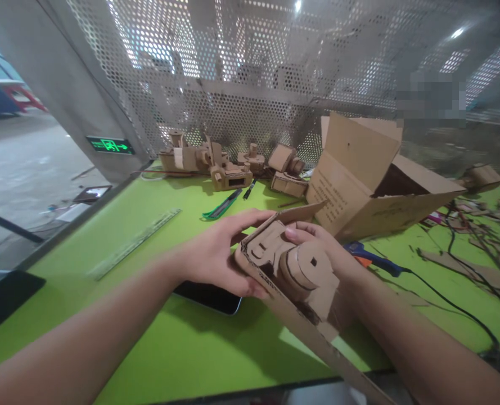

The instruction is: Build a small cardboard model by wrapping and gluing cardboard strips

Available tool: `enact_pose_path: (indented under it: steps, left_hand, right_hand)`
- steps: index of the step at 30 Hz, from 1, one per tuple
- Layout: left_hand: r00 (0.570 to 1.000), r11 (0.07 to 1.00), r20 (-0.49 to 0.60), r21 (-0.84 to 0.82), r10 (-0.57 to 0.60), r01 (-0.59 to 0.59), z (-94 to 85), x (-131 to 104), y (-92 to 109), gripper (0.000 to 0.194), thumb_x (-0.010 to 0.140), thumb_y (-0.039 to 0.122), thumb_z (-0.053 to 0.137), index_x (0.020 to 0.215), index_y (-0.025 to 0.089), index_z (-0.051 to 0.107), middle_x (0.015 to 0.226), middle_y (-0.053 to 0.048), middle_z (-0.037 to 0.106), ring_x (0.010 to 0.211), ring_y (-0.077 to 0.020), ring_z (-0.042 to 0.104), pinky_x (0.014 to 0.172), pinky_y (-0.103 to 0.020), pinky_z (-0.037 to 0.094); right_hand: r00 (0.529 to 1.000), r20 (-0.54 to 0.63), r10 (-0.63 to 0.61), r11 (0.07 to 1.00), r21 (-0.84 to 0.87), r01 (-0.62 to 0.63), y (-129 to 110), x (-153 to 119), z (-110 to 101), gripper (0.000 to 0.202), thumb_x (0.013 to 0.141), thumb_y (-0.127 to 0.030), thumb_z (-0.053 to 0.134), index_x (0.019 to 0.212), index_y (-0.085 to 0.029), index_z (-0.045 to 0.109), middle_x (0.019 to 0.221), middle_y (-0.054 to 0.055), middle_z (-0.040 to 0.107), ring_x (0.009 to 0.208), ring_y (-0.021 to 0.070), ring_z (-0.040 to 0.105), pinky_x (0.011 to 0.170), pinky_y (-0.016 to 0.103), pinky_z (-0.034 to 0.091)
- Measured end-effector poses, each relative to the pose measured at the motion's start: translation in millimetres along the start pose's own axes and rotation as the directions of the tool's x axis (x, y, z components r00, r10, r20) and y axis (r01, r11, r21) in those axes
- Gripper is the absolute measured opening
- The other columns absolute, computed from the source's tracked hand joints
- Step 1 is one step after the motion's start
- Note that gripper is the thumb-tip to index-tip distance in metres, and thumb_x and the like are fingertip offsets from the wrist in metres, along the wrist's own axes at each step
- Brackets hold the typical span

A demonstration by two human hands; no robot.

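A cardboard model (304, 267) with a round, drum-like part and a small square hole is held above the green table, tilted. Long flat cardboard strips run along its side toward the lower right. My left hand (222, 253) grips its left corner, thumb below and fingers behind. At its upper right side my right hand (317, 239) holds it, with a finger resting on top; the rest of that hand is partly hidden. Beneath my left hand lies a dark tablet or phone (214, 297), partly covered.
On the green table (148, 349) lie a ruler (135, 244), a green cutter (222, 205) and a black pen (250, 189). Several cardboard models (230, 175) stand at the back. An open cardboard box (351, 185), a blue glue gun (376, 260) with its cable and scraps lie right.
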State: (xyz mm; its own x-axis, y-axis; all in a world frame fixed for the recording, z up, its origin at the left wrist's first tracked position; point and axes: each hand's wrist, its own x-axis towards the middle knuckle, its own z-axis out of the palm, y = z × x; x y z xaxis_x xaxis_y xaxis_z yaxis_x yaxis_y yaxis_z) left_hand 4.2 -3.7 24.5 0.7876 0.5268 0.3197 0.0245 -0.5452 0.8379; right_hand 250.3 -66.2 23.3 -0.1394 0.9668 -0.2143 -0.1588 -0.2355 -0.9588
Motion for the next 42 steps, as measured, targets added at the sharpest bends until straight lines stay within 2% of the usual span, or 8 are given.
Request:
enact_pose_path:
  steps: [6, 11, 16, 21, 29, 34, 38, 42]
  left_hand:
    - [1.0, 1.0, 0.004, -0.022, -0.005, 0.005, -1.0, 1, 3, 0.114, 0.051, 0.033, 0.103, 0.153, 0.025, 0.053, 0.155, -0.016, 0.059, 0.137, -0.0423, 0.062, 0.116, -0.056, 0.052]
    - [0.998, 0.998, 0.001, 0.01, 0.065, -0.065, 0.7, -1, 4, 0.128, 0.058, 0.035, 0.102, 0.165, 0.033, 0.031, 0.146, -0.014, 0.062, 0.135, -0.0391, 0.062, 0.114, -0.051, 0.053]
    - [0.988, 0.976, 0.008, 0.156, 0.154, -0.154, 0.0, -3, 11, 0.085, 0.069, 0.032, 0.096, 0.139, 0.031, 0.049, 0.149, -0.014, 0.06, 0.131, -0.0352, 0.064, 0.111, -0.047, 0.054]
    - [0.985, 0.972, 0.077, 0.169, 0.152, -0.163, 2.6, -2, 20, 0.04, 0.083, 0.029, 0.087, 0.114, 0.027, 0.062, 0.17, -0.013, 0.042, 0.162, -0.0387, 0.031, 0.125, -0.054, 0.04]
    - [0.994, 0.992, 0.04, 0.072, 0.102, -0.105, 6.4, 1, 23, 0.024, 0.086, 0.028, 0.085, 0.098, 0.024, 0.065, 0.159, -0.013, 0.056, 0.164, -0.0371, 0.028, 0.123, -0.056, 0.044]
    - [0.999, 0.998, 0.036, -0.057, -0.001, 0.003, -11.3, 2, 17, 0.025, 0.087, 0.024, 0.083, 0.096, 0.021, 0.061, 0.144, -0.013, 0.063, 0.117, -0.0271, 0.074, 0.087, -0.034, 0.066]
    - [1.0, 0.982, 0.01, -0.188, -0.013, 0.015, -39.6, 1, 4, 0.026, 0.087, 0.02, 0.083, 0.095, 0.021, 0.059, 0.085, 0.0, 0.067, 0.075, -0.0132, 0.073, 0.062, -0.019, 0.06]
    - [0.991, 0.99, -0.132, -0.139, -0.008, -0.011, -61.3, -2, 2, 0.03, 0.085, 0.023, 0.086, 0.093, 0.023, 0.058, 0.078, 0.003, 0.065, 0.071, -0.0119, 0.07, 0.061, -0.018, 0.058]
  right_hand:
    - [1.0, 0.003, 0.0, 1.0, -0.022, 0.0, -1, 2, -3, 0.044, 0.067, -0.05, 0.098, 0.087, -0.018, 0.076, 0.083, 0.0, 0.074, 0.068, 0.0142, 0.063, 0.066, 0.027, 0.048]
    - [0.999, 0.026, 0.029, 0.998, -0.063, -0.027, -2, 2, -5, 0.048, 0.068, -0.052, 0.097, 0.094, -0.018, 0.075, 0.086, 0.002, 0.076, 0.071, 0.0169, 0.065, 0.066, 0.029, 0.047]
    - [1.0, 0.019, 0.014, 0.998, -0.056, -0.013, -5, 4, -10, 0.046, 0.069, -0.051, 0.096, 0.092, -0.019, 0.073, 0.085, 0.0, 0.074, 0.068, 0.0153, 0.062, 0.064, 0.029, 0.045]
    - [0.999, -0.032, -0.023, 0.997, -0.07, 0.02, -10, 4, -15, 0.041, 0.069, -0.048, 0.096, 0.083, -0.02, 0.069, 0.074, -0.003, 0.067, 0.063, 0.0132, 0.057, 0.06, 0.028, 0.042]
    - [0.998, -0.05, -0.042, 0.993, -0.112, 0.037, -6, 10, -19, 0.047, 0.065, -0.053, 0.097, 0.078, -0.021, 0.065, 0.075, -0.003, 0.067, 0.065, 0.0149, 0.057, 0.062, 0.03, 0.042]
    - [0.999, -0.035, 0.003, 0.999, -0.051, -0.005, -4, 14, -19, 0.044, 0.069, -0.052, 0.096, 0.082, -0.021, 0.069, 0.078, 0.0, 0.072, 0.067, 0.0165, 0.06, 0.063, 0.03, 0.044]
    - [0.997, -0.055, 0.05, 0.998, -0.043, -0.052, -5, 9, -18, 0.039, 0.073, -0.051, 0.093, 0.091, -0.022, 0.073, 0.088, 0.002, 0.076, 0.076, 0.0193, 0.068, 0.07, 0.032, 0.051]
    - [0.999, -0.041, -0.032, 0.978, -0.206, 0.023, 3, 10, -22, 0.034, 0.076, -0.05, 0.092, 0.09, -0.025, 0.074, 0.091, 0.003, 0.077, 0.079, 0.0227, 0.069, 0.072, 0.036, 0.054]
